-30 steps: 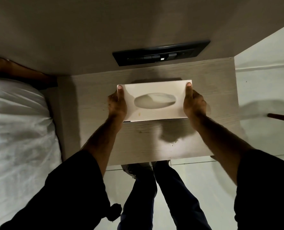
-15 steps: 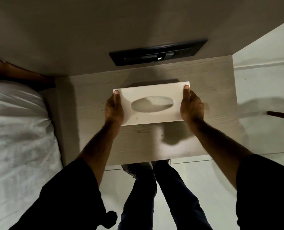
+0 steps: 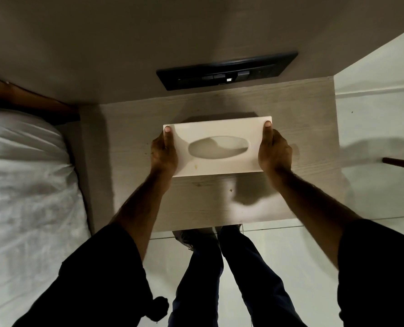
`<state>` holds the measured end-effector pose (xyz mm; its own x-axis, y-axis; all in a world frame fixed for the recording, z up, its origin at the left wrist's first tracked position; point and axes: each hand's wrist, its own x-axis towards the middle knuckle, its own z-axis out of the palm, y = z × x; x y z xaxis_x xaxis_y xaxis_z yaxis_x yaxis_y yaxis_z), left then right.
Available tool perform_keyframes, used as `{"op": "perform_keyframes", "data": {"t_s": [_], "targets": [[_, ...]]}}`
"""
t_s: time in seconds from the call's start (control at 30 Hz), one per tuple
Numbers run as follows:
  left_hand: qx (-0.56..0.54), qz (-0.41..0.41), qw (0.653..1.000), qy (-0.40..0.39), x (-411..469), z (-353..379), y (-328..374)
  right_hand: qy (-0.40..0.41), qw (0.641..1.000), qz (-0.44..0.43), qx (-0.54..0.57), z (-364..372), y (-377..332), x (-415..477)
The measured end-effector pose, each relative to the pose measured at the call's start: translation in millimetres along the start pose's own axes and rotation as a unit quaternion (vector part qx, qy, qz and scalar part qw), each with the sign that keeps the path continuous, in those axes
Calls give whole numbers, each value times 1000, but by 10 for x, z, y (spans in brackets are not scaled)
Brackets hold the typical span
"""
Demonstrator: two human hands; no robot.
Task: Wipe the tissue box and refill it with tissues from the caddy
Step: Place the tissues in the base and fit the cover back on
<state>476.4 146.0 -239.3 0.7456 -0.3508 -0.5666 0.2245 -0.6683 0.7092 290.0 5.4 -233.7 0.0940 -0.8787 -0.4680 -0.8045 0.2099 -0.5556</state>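
Note:
A cream tissue box (image 3: 217, 166) with an oval opening in its top is held over the light wooden bedside table (image 3: 130, 128). My left hand (image 3: 164, 153) grips its left end, thumb along the top edge. My right hand (image 3: 274, 152) grips its right end the same way. The oval opening looks pale inside; no tissue sticks out of it. A small yellowish spot marks the lid near its front left. No caddy or cloth is in view.
A black switch panel (image 3: 227, 70) sits on the wall behind the table. A bed with white sheets (image 3: 26, 180) lies to the left. A dark wooden rod (image 3: 401, 162) pokes in at the right over the white tiled floor. My legs stand under the table's front edge.
The box has shifted slightly left with both hands still holding its ends; its dark front lower edge, visible a second ago, no longer shows.

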Motion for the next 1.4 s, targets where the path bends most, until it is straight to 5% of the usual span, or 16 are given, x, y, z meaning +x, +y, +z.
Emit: {"op": "perform_keyframes", "data": {"t_s": [0.8,1.17,1.4], "targets": [[-12,-60,998,7,117,92,-41,-4,999,3,-53,16,-54,116],[18,6,1000,16,76,92,-67,22,999,-14,-33,88,27,94],[24,114,989,-88,-132,-61,-308,29,999,-34,-24,105,37,87]]}}
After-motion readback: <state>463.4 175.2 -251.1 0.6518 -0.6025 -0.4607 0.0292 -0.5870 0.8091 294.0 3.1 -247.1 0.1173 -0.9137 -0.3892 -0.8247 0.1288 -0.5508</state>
